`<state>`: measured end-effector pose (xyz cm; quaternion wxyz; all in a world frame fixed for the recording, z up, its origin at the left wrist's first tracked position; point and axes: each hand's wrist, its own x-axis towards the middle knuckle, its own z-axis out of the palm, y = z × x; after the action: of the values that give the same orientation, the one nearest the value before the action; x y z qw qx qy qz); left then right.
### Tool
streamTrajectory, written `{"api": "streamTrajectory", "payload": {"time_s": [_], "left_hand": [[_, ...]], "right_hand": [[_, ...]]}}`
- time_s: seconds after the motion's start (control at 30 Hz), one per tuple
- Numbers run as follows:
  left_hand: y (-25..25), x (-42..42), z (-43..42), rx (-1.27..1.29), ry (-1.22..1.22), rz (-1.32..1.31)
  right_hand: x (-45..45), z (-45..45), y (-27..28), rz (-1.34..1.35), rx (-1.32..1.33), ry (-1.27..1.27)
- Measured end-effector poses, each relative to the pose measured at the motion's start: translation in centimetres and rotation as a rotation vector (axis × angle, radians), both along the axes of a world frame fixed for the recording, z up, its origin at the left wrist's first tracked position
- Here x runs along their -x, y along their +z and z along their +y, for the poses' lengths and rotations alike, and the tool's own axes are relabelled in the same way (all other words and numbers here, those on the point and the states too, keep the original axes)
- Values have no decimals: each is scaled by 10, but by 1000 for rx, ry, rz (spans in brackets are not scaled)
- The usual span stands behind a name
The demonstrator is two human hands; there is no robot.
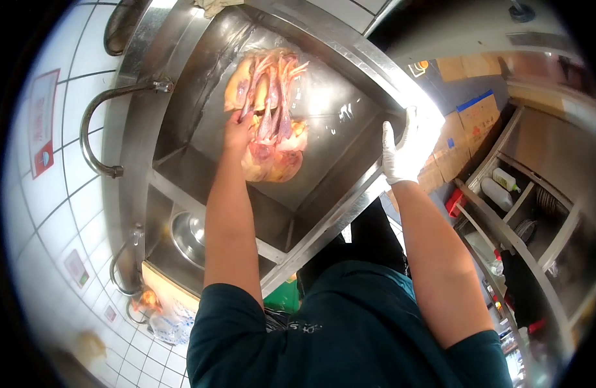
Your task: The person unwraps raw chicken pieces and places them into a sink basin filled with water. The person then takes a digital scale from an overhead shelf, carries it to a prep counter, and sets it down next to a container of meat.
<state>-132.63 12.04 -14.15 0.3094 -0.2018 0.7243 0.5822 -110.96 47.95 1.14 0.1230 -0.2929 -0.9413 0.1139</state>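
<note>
Several plucked poultry carcasses (275,107) lie side by side in a steel sink (337,77), their long legs stretched over the middle of the pile. My bare left hand (236,132) is at the near left side of the pile, its fingers closed on a leg of one carcass; the fingertips are partly hidden. Over on the right, my right hand (400,152) wears a white glove. It rests on the sink's outer rim with thumb and fingers apart and holds nothing.
Curved taps (94,123) stand along the tiled wall at left. A metal bowl (189,238) sits in a second basin nearer me, beside a board (165,288). Flattened cardboard (476,123) and a shelf with bottles (498,191) are at right.
</note>
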Motion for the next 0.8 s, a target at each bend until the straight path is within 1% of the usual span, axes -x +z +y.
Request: {"api": "streamTrajectory", "payload": {"time_s": [0.03, 0.07, 0.13, 0.23, 0.33, 0.47, 0.57, 0.7, 0.8], "left_hand": [[0, -1, 4, -21, 16, 34], [2, -2, 4, 49, -48, 83], [36, -11, 19, 191, -174, 178], [40, -25, 30, 313, -223, 332], [44, -44, 45, 492, -187, 539], [53, -42, 44, 679, -315, 672], [65, -39, 51, 794, -371, 722], [114, -31, 73, 973, -671, 619], [145, -38, 94, 1031, -776, 768]], "right_hand": [[1, 0, 2, -5, 10, -6], [3, 0, 3, -9, 19, -12], [2, 2, 3, -17, 18, 0], [2, 3, 4, -22, 22, -7], [2, 3, 4, -33, 10, -15], [6, 5, 12, -28, 7, -5], [8, 6, 19, 0, 10, 8], [6, 5, 13, 29, -6, 9], [7, 7, 17, 37, -12, 18]]}}
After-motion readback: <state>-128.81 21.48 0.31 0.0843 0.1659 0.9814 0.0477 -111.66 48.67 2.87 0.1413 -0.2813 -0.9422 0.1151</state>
